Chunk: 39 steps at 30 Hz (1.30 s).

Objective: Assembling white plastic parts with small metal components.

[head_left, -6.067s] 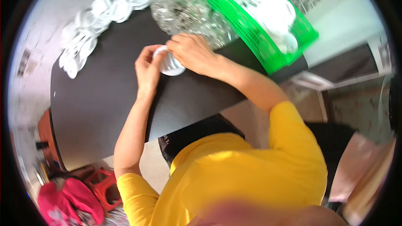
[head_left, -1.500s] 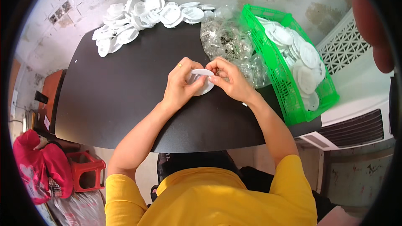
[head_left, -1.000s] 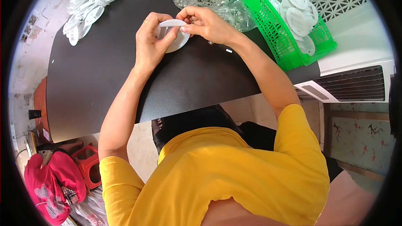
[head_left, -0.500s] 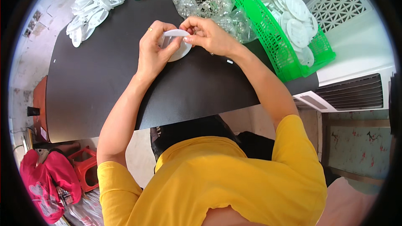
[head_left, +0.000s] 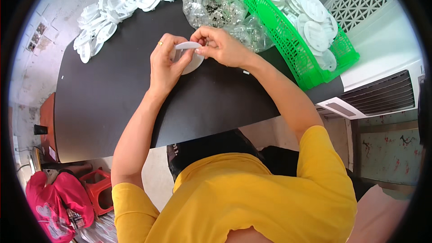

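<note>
While the head view is looking down on a black table, the left hand is grasping a round white piece between thumb and fingers. The right hand is pinching its right edge, fingers curling. The piece is tilting between both hands above the table. Beyond them, a clear bag of small parts is lying beside a green basket, which is holding white discs; similar pieces are lining the far left edge.

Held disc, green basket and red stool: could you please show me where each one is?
Held disc (head_left: 195, 64), head view: lower right part of its white surface.
Green basket (head_left: 283, 39), head view: its long left wall.
Red stool (head_left: 98, 186), head view: its front rim.
</note>
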Tool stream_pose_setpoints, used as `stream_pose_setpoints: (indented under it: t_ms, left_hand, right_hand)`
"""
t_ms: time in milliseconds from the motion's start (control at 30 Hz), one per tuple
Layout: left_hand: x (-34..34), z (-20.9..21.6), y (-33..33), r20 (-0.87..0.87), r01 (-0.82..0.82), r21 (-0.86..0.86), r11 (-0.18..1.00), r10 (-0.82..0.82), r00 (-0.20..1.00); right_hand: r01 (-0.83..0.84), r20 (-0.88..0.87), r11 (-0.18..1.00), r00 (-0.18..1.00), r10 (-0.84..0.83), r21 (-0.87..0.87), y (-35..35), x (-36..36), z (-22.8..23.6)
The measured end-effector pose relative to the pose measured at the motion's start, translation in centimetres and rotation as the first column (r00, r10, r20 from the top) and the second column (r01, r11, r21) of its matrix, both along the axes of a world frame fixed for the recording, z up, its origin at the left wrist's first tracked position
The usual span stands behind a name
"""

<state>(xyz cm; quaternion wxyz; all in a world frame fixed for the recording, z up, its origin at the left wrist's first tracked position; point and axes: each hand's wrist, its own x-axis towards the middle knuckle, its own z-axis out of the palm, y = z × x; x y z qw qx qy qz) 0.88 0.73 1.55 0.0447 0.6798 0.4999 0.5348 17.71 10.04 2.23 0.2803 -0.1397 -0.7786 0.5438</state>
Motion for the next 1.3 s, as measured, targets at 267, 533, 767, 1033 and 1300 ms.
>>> stream_pose_setpoints:
  t_ms: [267,533,767,1033,1300]
  left_hand:
    - [-0.1,-0.2,0.9,0.061,-0.004,-0.035,0.999,0.006,0.998]
    - [-0.5,0.6,1.0,0.063,-0.017,0.042,0.999,0.015,0.998]
    - [-0.1,0.5,0.1,0.085,0.02,-0.006,1.0,-0.02,0.996]
    - [0.1,0.8,0.5,0.166,0.007,-0.078,0.997,0.006,0.986]
    - [0.3,0.3,0.5,0.184,0.023,-0.12,0.993,-0.001,0.983]
  right_hand:
    - [0.029,0.029,0.997,0.999,-0.031,0.067,0.2,0.2,-0.2]
    - [0.136,-0.039,0.966,0.991,-0.131,0.22,-0.5,-0.4,1.1]
    - [0.223,-0.083,0.875,0.975,-0.207,0.431,-1.4,-0.4,0.9]
    - [0.212,-0.054,0.918,0.977,-0.206,0.336,-1.1,-0.5,1.4]
    - [0.312,-0.104,0.836,0.949,-0.298,0.452,-1.6,-0.1,1.3]
